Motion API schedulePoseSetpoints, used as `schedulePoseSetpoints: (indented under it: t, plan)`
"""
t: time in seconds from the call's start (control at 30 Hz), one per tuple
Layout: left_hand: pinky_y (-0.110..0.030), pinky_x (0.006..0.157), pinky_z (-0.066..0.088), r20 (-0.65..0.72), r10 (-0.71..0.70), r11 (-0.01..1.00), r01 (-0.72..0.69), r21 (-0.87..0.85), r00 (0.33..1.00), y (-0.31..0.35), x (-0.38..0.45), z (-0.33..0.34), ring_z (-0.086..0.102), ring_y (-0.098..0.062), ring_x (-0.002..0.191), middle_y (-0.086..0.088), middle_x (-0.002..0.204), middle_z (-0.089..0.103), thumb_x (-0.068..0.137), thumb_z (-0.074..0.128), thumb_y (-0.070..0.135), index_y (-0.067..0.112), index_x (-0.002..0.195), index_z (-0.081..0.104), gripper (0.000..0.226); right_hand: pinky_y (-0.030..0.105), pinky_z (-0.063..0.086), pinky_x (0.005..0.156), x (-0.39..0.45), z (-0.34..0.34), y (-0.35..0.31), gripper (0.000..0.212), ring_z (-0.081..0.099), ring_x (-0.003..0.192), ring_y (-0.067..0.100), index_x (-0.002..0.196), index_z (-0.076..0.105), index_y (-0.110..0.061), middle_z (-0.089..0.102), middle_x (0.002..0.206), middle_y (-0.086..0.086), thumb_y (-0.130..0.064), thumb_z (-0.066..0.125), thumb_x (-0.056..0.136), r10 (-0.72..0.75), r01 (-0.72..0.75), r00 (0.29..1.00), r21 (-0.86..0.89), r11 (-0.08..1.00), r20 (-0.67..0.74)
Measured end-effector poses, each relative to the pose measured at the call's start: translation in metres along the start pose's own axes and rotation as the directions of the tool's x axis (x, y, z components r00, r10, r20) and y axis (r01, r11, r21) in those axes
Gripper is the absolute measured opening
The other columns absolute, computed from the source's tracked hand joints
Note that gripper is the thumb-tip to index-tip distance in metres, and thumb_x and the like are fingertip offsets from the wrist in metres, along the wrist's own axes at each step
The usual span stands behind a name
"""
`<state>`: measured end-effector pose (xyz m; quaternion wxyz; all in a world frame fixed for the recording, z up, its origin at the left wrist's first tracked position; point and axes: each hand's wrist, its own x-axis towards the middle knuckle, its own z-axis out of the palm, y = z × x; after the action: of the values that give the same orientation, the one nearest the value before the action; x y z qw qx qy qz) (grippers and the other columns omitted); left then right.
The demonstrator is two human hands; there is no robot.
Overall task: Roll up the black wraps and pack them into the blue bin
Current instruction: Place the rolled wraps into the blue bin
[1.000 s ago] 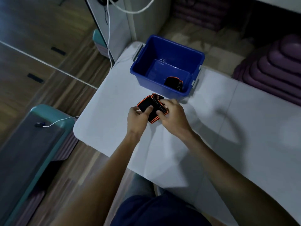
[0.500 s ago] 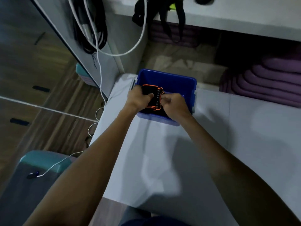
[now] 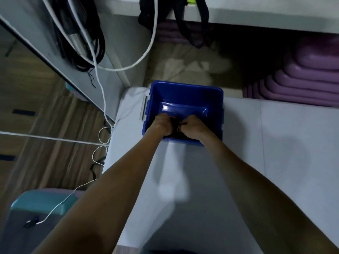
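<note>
Packing step: wrap point(image 3: 175, 125) going into bin point(image 3: 185, 92).
Left hand point(image 3: 161, 125), right hand point(image 3: 192, 126) closed on it at bin's 6 o'clock; release pending, none left on table point(image 3: 256, 162).

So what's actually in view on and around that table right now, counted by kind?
Hands: 2, left hand and right hand, both reaching inside the bin
Blue bin: 1
Black wraps: 1 visible, the black wrap between the hands; any others are hidden
White table: 1
Total: 5
</note>
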<state>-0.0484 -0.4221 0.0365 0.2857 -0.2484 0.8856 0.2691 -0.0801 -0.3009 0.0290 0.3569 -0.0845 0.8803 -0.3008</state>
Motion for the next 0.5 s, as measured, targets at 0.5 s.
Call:
schedulePoseSetpoints:
  t: [0.5]
  plan:
    - [-0.034,0.084,0.053,-0.448,0.391,0.915,-0.394,0.090,0.804,0.198,-0.118,-0.085,0.067,-0.031,0.098,-0.013,0.107,0.072,0.087,0.059,0.044,0.011,0.099,0.071,0.038,0.016,0.050,0.072,-0.165,-0.228,0.042,0.011,0.066,0.077,0.007,0.096,0.072,-0.011,0.072,0.089,-0.003,-0.016,0.063,0.092,-0.367,0.483,0.776,0.108,0.869,-0.513]
